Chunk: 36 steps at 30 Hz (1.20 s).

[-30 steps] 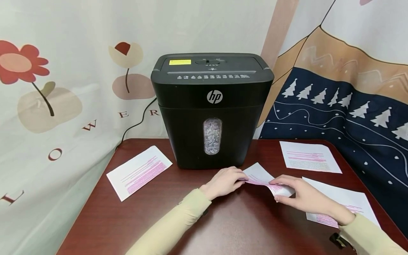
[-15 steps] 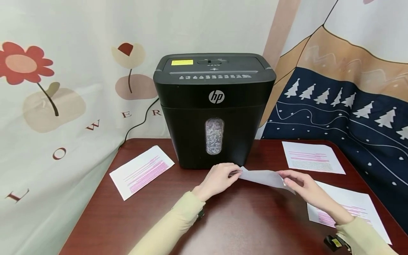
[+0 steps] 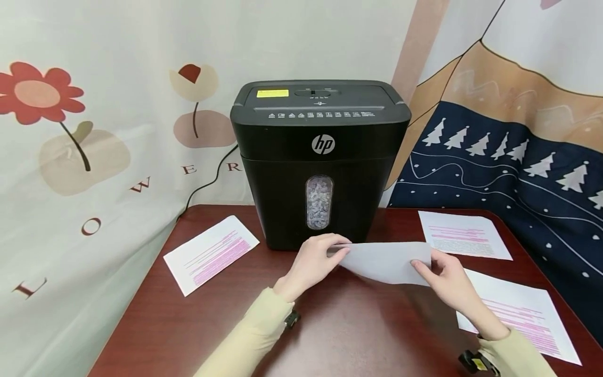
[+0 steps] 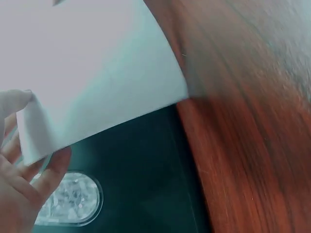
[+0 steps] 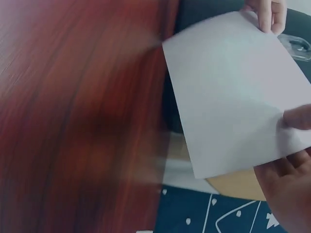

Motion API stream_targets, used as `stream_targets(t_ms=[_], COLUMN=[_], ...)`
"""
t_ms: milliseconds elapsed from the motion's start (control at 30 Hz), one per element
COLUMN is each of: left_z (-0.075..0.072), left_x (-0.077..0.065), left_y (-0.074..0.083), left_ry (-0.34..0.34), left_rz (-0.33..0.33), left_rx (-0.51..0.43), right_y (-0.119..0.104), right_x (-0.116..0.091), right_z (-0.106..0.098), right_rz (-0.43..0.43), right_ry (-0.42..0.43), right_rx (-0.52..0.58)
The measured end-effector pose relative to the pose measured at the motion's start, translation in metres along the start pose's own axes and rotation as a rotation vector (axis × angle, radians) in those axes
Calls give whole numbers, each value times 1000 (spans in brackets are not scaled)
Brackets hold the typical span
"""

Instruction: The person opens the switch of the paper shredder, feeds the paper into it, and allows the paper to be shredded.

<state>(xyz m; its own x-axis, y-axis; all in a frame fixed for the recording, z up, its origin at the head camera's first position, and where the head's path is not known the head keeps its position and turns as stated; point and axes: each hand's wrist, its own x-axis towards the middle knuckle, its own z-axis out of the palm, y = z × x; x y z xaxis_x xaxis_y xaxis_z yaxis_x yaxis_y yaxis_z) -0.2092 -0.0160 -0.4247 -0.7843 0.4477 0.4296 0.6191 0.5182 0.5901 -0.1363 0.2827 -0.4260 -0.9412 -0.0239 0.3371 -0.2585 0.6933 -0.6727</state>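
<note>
In the head view a sheet of paper (image 3: 383,263) is held up off the table, its blank white side toward me. My left hand (image 3: 314,261) pinches its left end between thumb and fingers. The right end is gripped by my right hand (image 3: 449,280), thumb in front and fingers behind. The left wrist view has the left thumb over the sheet (image 4: 102,63) near a corner. Both hands appear on the sheet (image 5: 228,92) in the right wrist view. Just behind the paper stands a black HP paper shredder (image 3: 278,193), with shredded bits showing through its window.
A printed sheet (image 3: 212,254) with pink lines lies left on the brown table (image 3: 155,335). Two more printed sheets, a far one (image 3: 464,235) and a nearer one (image 3: 518,314), lie at the right. A black cord (image 3: 204,184) runs left from the shredder.
The paper has come up off the table and turned, so its blank side faces me instead of the pink print. Both hands have risen with it, and the left has shifted slightly left.
</note>
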Motion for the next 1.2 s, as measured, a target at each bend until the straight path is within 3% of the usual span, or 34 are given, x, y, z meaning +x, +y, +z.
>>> stream_targets(t_ms=[233,333,533,667,800,1000,1200], left_z=[-14,-21,-39,-50,-60,-72,-83], left_x=[-13,-20,-31,-37,-43,-56,-62], left_y=[-2,-3,-3,-4,-4,0,4], left_ry=[115,144,193,255,309,347,352], left_rz=[-110,-154,-184,-123,-62,-60,-75], left_rx=[-260,-326,-289,-251,-217,-243,-290], right_y=[-13,-20,-31,-40,-49,-65,-77], right_x=[5,6,5,5,8,10,13], right_z=[8,12,19,20,20,20,21], right_rz=[80,91,80,10,-115,-263,-294], right_ry=[41,58,52,87,185,239,230], right_rx=[145,215,259,215,148,190,234])
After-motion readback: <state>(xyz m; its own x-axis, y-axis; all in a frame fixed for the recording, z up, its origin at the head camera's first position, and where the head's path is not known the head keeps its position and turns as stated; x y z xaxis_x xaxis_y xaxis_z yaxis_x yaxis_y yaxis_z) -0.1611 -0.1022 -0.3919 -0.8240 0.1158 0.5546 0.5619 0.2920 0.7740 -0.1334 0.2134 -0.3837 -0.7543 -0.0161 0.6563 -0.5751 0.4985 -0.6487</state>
